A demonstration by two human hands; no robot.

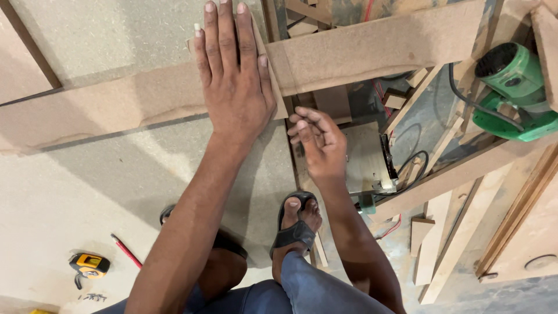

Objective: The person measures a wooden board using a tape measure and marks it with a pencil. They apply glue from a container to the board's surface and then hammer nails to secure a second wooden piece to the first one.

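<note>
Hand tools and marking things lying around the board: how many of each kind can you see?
Green power tool: 1
Yellow and black tape measure: 1
Red pencil: 1
Total: 3

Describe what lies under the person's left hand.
The left hand lies flat on a small brown board piece, which sits where two long fibreboard strips meet, over a pale sheet. The palm covers the joint itself.
</note>
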